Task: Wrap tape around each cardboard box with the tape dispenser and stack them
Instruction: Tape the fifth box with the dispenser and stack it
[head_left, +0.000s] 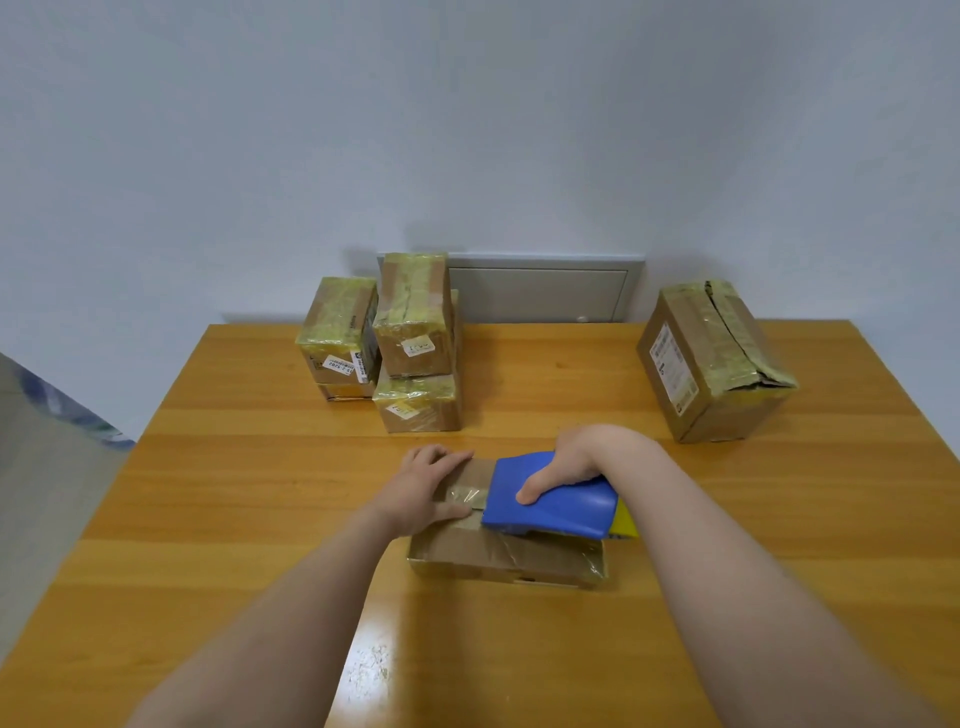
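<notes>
A small cardboard box (488, 558) lies on the wooden table (234, 519) in front of me, with clear tape across its top. My left hand (426, 488) rests on the box's left end, fingers over the far edge and thumb pressing the tape. My right hand (571, 462) grips the blue and yellow tape dispenser (556, 504), which sits on the box's right half. Behind stand taped boxes: a stack of two (415, 338) with another pair (340, 338) to its left.
A larger taped box (711, 358) with a torn top stands at the far right of the table. A grey wall panel (540, 293) runs behind the table's back edge. The floor drops off at the left edge.
</notes>
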